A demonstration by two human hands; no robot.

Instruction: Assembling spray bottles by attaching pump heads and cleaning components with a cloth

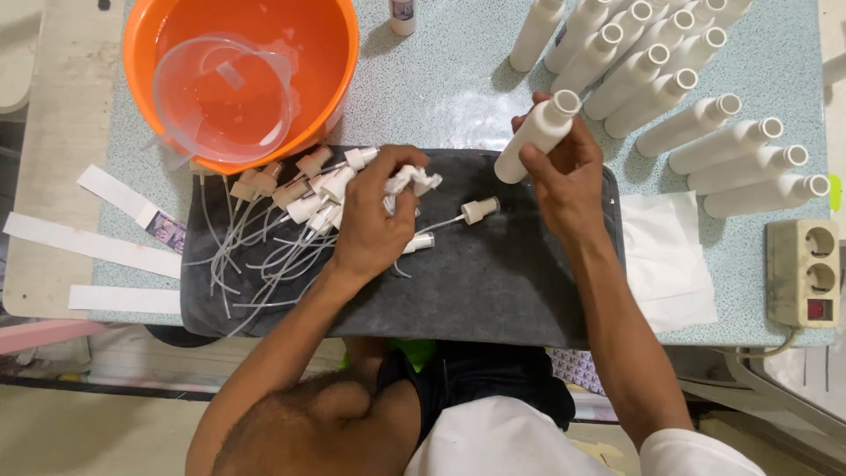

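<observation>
My right hand point(564, 172) holds a white plastic bottle point(536, 134) tilted, its open neck pointing up and to the right, above the dark grey mat point(493, 282). My left hand point(381, 216) rests on the mat with its fingers closed around white spray pump heads point(412, 182). A pile of spray pumps with thin dip tubes point(282, 220) lies to the left of that hand. One single pump point(478, 210) lies on the mat between my hands.
An orange bucket point(335, 62) holding a clear measuring jug point(220, 97) stands at the back left. Several white open bottles point(696, 97) lie in a row at the back right. A white cloth point(674, 256), a power strip point(804, 273) and paper label strips point(106, 247) flank the mat.
</observation>
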